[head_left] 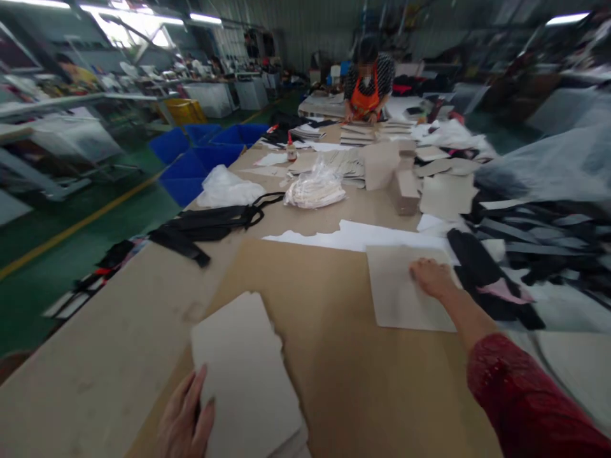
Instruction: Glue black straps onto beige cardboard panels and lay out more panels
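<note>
The card stack (248,375) is touched from the worktop's (119,331) left-edge side by the left hand's (184,413) parted fingers, a lone card (396,299) by the right hand (432,277), grip unclear.

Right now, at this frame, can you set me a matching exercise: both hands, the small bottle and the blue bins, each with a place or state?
1. Left hand
2. Right hand
3. Small bottle
4. Blue bins

A. Upright, red-tipped
B. On a lone pale sheet
C. Beyond the table's left edge
D. At the stack's left edge

Pairs: 1-D, 2-B, 3-A, 4-C
</note>
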The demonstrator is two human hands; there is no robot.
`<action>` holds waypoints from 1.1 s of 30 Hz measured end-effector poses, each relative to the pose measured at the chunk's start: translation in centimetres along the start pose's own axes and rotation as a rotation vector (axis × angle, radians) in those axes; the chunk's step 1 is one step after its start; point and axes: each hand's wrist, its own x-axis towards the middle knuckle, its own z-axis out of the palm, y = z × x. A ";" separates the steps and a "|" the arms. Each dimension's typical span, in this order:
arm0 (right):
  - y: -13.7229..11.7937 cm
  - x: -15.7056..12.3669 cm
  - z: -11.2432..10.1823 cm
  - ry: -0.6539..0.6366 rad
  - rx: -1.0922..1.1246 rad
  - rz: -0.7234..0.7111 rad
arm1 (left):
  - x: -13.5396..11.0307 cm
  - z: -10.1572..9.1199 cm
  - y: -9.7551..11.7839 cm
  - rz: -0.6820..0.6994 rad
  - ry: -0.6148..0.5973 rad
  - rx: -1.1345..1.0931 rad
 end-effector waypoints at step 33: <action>-12.8 -14.7 1.0 -0.052 0.982 -0.206 | 0.6 0.1 -0.2 0.079 0.005 -0.027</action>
